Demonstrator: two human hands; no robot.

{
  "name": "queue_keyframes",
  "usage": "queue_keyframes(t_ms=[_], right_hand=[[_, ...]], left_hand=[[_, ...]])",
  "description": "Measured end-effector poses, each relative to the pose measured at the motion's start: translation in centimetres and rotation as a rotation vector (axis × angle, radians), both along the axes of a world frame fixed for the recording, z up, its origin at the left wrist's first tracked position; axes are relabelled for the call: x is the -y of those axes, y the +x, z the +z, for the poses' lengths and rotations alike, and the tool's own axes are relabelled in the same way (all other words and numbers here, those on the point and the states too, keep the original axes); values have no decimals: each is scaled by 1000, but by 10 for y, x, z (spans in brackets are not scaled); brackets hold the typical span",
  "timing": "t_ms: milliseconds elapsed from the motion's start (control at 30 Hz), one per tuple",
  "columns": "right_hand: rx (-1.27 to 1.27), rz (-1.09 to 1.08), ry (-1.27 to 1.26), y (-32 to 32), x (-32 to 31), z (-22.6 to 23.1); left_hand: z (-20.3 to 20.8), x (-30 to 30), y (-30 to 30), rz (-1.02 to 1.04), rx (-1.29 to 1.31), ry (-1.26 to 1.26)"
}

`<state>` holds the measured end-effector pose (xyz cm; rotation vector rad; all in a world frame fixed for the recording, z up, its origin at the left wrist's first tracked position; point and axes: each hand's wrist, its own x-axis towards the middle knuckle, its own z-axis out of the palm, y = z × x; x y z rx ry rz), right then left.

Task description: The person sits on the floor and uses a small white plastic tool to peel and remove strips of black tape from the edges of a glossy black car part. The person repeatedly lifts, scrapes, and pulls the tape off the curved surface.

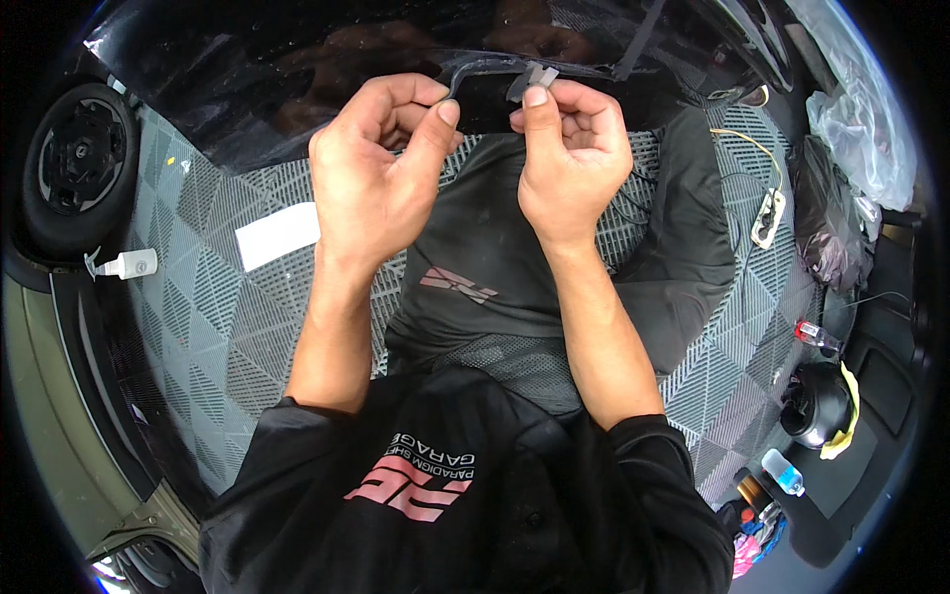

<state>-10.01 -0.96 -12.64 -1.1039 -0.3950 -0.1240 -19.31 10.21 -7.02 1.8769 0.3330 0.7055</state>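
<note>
A glossy black car body panel (297, 74) spans the far side, with water drops and reflections on it. At its lower edge, my left hand (371, 163) pinches the edge of a thin dark film (461, 73) between thumb and index finger. My right hand (574, 158) is close by on the right, thumb pressed against curled fingers. From its pinch sticks up a small grey piece of tape or film (543, 75). The dark film runs along the panel edge between both hands. What lies inside the curled fingers is hidden.
Grey floor tiles (213, 327) lie below me. A wheel (81, 148), a white spray bottle (134, 263) and a white sheet (279, 236) are at left. At right are a power strip (768, 219), plastic bags (871, 148), a round black object (819, 404) and a blue-and-clear bottle (782, 472).
</note>
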Motion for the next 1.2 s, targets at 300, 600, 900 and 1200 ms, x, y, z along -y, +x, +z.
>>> queue_keyframes(t_ms=[300, 600, 900, 1200], right_hand=[[61, -26, -76, -2, -2, -2], [90, -23, -123, -7, -1, 3], [111, -16, -144, -9, 0, 7], [177, -45, -233, -7, 1, 7]], left_hand=[[0, -9, -3, -39, 14, 63], [3, -16, -12, -134, -44, 104], [4, -16, -13, -111, -40, 60], [5, -17, -17, -155, -27, 26]])
